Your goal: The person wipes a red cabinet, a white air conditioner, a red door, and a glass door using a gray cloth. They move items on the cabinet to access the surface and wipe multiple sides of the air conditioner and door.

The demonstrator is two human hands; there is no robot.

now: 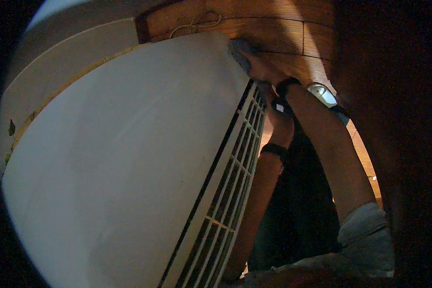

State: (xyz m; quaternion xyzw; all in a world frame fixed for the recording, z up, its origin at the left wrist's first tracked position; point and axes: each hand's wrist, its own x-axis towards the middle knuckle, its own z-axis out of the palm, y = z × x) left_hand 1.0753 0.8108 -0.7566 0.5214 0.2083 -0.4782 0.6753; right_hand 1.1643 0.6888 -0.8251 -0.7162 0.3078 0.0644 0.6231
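Observation:
A large white panel (110, 144) with a slatted grille (235, 173) along its right edge fills the left and middle of the view. My right hand (264, 67) is closed on a dark grey cloth (240, 53) at the panel's upper right corner. Below it, my left hand (276, 115) reaches up beside the grille from the lower edge, its fingers mostly hidden in shadow behind my right wrist. A small dark device (283, 108) with a pale square sits at that hand. Both wrists have black bands.
Wooden planks (273, 29) run across the top, with a loose cord (197, 25) on them. A grey ledge (72, 55) curves along the upper left beyond the panel. A shiny oval object (321, 94) shows just right of my right forearm, and deep shadow covers the right side.

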